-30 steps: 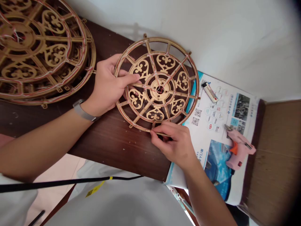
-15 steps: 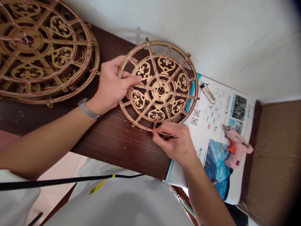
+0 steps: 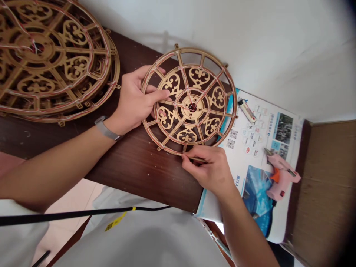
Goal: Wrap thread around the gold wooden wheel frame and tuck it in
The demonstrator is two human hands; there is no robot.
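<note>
Pinching a slim, stick-like piece (image 3: pixel 199 159) at the near rim of a round gold-coloured frame (image 3: pixel 195 115), the right hand (image 3: pixel 210 168) has thumb and fingertips pressed together on it. The left hand (image 3: pixel 139 100) is clamped on the frame's left side, thumb above, fingers beneath. The frame is held above the dark, glossy wood-grained table (image 3: pixel 130 157), with six heart-shaped scrollwork panels and red and white wires along its ribs. A stack (image 3: pixel 27 96) of at least two larger matching frames lies to the left.

On the right, a glossy printed sheet (image 3: pixel 233 157) bears two QR codes, hexagonal logos and Chinese characters, mostly too small to read. On it lie one pale lighter (image 3: pixel 247 111), its label unreadable, and one pink plastic glue gun (image 3: pixel 280 176) with an orange trigger. One black cable (image 3: pixel 91 213) carries a yellow tag (image 3: pixel 115 221) with a code square; a brown cardboard box (image 3: pixel 325 178) stands beyond the sheet.
</note>
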